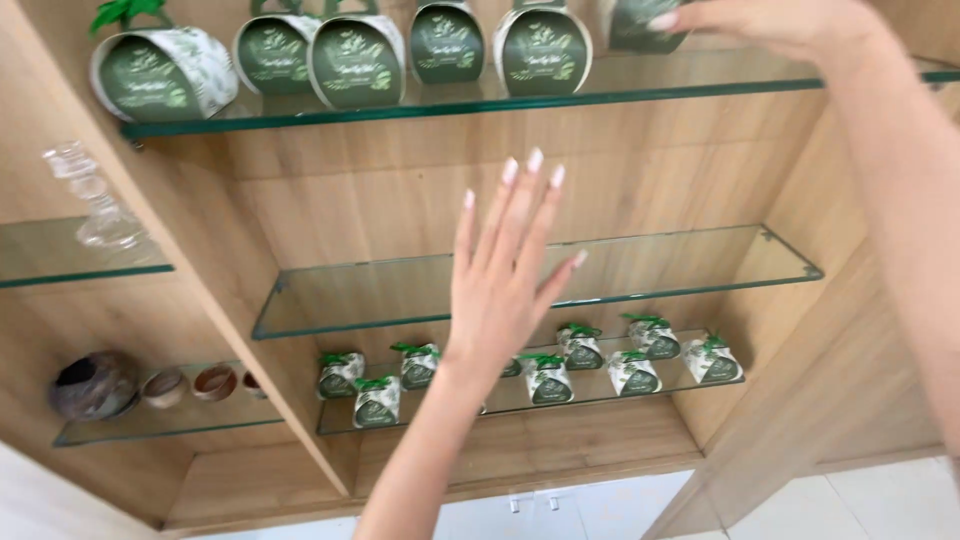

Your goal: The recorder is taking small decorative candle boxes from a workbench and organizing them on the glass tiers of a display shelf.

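While resting fingertips on a green gift box (640,25) at the top glass shelf (400,105), right hand (790,25) loosely spread; left hand (505,285) wide, empty, well below.

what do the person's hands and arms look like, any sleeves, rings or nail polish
Both arms are bare as far as the view shows, with no sleeves in sight. The left hand has long nails with pale, light polish on slim fingers. No ring, watch or bracelet shows on it. The right hand also looks bare at the wrist; one long pale nail shows at its tip.
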